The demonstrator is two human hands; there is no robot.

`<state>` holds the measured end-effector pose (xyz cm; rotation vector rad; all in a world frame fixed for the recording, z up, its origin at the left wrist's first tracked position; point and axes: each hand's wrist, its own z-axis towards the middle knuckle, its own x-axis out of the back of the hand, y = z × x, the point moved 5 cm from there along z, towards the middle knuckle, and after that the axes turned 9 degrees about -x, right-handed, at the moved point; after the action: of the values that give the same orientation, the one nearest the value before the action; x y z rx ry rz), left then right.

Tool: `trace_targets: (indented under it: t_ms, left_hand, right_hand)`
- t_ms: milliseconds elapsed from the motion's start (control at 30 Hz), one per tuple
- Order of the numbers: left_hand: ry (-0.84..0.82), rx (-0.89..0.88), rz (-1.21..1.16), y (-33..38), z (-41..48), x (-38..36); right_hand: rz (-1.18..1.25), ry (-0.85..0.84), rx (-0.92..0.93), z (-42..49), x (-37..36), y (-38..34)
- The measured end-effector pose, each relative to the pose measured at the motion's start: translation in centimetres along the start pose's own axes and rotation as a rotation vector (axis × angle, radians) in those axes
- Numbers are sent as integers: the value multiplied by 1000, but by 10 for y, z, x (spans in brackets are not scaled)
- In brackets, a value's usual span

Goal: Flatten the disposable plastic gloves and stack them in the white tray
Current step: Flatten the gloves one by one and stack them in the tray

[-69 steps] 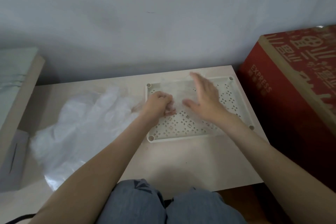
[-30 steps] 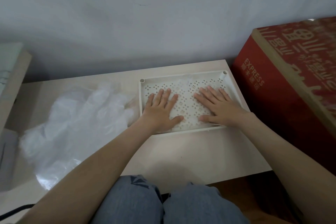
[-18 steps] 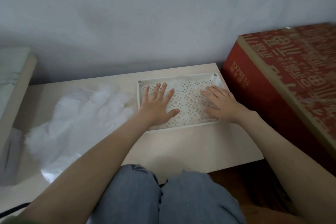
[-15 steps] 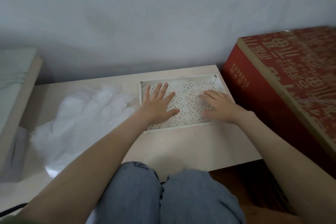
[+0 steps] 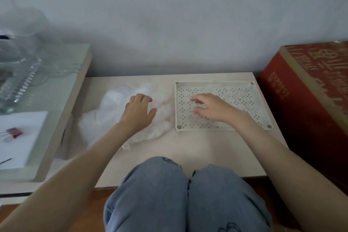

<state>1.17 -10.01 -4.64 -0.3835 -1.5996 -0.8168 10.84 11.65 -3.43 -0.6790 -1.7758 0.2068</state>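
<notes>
The white perforated tray (image 5: 214, 82) lies at the right of the low beige table (image 5: 197, 149). A flattened clear glove (image 5: 236, 93) lies inside it, hard to make out against the holes. A loose pile of crumpled plastic gloves (image 5: 111, 107) sits to the left of the tray. My left hand (image 5: 138, 112) rests on that pile, its fingers bent down into the plastic and its thumb spread apart. My right hand (image 5: 209, 107) is over the left half of the tray, with loosely curled fingers that hold nothing.
A red cardboard box (image 5: 310, 92) stands against the table's right end. A glass-topped side table (image 5: 56, 88) at the left carries clear glassware (image 5: 17, 81) and a white sheet with a red clip (image 5: 13, 133). My knees in jeans (image 5: 184, 194) are at the front edge.
Both hands were pressed flat in the tray. My left hand has since moved left onto the glove pile, and my right hand's fingers have lifted and curled loosely. The view has shifted left.
</notes>
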Motion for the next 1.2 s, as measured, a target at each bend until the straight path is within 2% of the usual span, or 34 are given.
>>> trace_targets:
  t_ms: [67, 133, 267, 333, 467, 767, 1067, 1200]
  left_hand:
    - [12, -65, -49, 15, 7, 4]
    - [-54, -187, -124, 48, 22, 1]
    - [-366, -522, -76, 138, 48, -30]
    - [-499, -617, 19, 171, 55, -50]
    - [-667, -569, 187, 179, 61, -82]
    - [-743, -555, 283, 175, 63, -92]
    - [-716, -561, 278, 179, 59, -89]
    - [-582, -487, 156, 189, 59, -83]
  right_hand:
    - [64, 4, -77, -10, 12, 27]
    - [57, -12, -133, -28, 23, 56]
    - [-165, -110, -202, -61, 11, 95]
    - [-237, -73, -218, -66, 1, 111]
    - [-202, 34, -163, -71, -1, 117]
    - [109, 86, -122, -72, 14, 130]
    - [186, 164, -154, -84, 27, 144]
    - [258, 214, -164, -84, 29, 143]
